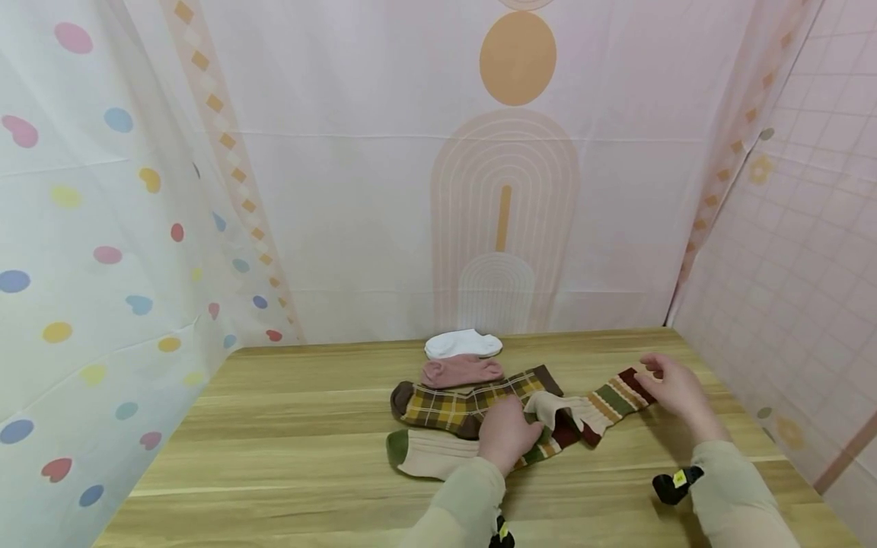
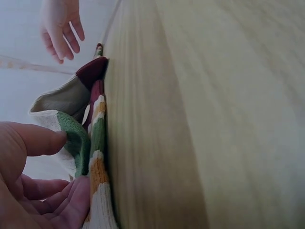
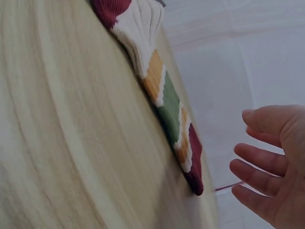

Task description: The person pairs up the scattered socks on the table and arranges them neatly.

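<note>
A striped sock [image 1: 620, 396] in cream, orange, green and maroon stretches to the right, its middle bunched and folded. Partly beneath it lies a matching sock [image 1: 432, 454], whose green toe points left. My left hand [image 1: 507, 434] is over the middle of this pair. In the left wrist view, its thumb [image 2: 50, 140] and curled fingers pinch a green and cream fold of the upper sock. By the maroon far right end, my right hand [image 1: 678, 388] hovers with loosely spread fingers. The right wrist view shows that hand [image 3: 267, 167] apart from the sock, holding nothing.
Behind the striped pair lie brown and yellow plaid socks [image 1: 438, 409], then pink socks [image 1: 462, 371] and white socks [image 1: 463, 344] near the back edge. Patterned curtains [image 1: 356, 228] enclose the wooden table [image 1: 274, 457] at the back and both sides.
</note>
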Demonstrator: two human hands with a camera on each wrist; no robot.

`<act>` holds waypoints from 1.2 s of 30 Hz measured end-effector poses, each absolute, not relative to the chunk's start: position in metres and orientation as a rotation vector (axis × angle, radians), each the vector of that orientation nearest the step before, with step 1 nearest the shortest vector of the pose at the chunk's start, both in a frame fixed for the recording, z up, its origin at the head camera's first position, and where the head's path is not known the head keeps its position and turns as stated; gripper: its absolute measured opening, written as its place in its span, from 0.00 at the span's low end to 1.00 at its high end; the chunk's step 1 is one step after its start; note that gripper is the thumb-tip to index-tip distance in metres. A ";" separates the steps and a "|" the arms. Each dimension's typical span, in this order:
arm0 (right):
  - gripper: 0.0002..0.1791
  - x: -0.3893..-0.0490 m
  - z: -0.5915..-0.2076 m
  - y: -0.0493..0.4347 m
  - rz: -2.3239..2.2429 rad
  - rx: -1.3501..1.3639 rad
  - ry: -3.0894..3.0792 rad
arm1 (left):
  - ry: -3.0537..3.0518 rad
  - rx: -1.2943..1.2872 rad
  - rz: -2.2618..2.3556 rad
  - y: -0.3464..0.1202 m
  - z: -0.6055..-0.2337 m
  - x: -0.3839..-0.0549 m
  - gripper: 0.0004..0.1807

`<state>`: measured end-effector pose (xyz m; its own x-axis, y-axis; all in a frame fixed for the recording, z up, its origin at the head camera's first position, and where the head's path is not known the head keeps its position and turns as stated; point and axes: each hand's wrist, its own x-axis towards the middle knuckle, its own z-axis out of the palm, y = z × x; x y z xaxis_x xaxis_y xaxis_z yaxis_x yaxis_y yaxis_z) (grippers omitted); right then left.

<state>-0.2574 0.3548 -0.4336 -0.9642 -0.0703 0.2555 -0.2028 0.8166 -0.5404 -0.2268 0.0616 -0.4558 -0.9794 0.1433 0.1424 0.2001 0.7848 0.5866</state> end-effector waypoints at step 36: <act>0.28 -0.281 -0.451 0.354 0.542 0.079 -3.021 | -2.881 -0.356 -0.617 0.078 -0.463 -0.223 0.11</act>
